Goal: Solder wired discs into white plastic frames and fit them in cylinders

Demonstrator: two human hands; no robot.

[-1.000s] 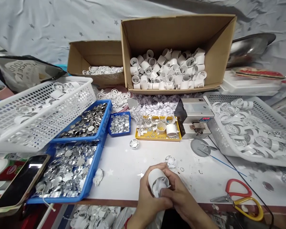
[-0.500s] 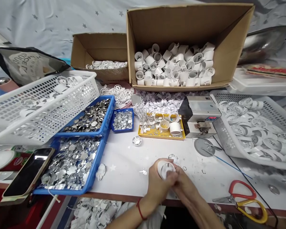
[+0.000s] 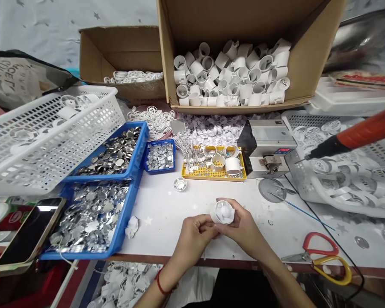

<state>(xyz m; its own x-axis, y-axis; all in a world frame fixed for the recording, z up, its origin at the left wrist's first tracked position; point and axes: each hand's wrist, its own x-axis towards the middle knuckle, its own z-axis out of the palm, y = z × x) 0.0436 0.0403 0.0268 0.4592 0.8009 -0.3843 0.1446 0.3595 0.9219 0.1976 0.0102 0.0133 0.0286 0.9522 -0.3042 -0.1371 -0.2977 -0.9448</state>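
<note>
My right hand (image 3: pixel 244 229) is closed round a short white plastic cylinder (image 3: pixel 223 212), held just above the white table near its front edge, open end up with a white insert showing inside. My left hand (image 3: pixel 194 237) is curled beside it, fingertips pinching at the cylinder's lower left side. A small white round piece (image 3: pixel 180 184) lies on the table ahead of the hands.
A large cardboard box (image 3: pixel 311 64) of white cylinders stands at the back. Blue trays (image 3: pixel 128 216) of metal discs lie left, a yellow tray (image 3: pixel 192 173) and a small grey machine (image 3: pixel 266 147) in the middle, white baskets (image 3: pixel 93 128) on both sides. An orange tool (image 3: pixel 356 137) pokes in at right. Scissors (image 3: pixel 321 259) and a phone (image 3: pixel 28 235) lie by the front edge.
Both hands have lifted the cylinder forward and turned its open end upward. The view has shifted, and an orange tool has come in from the right.
</note>
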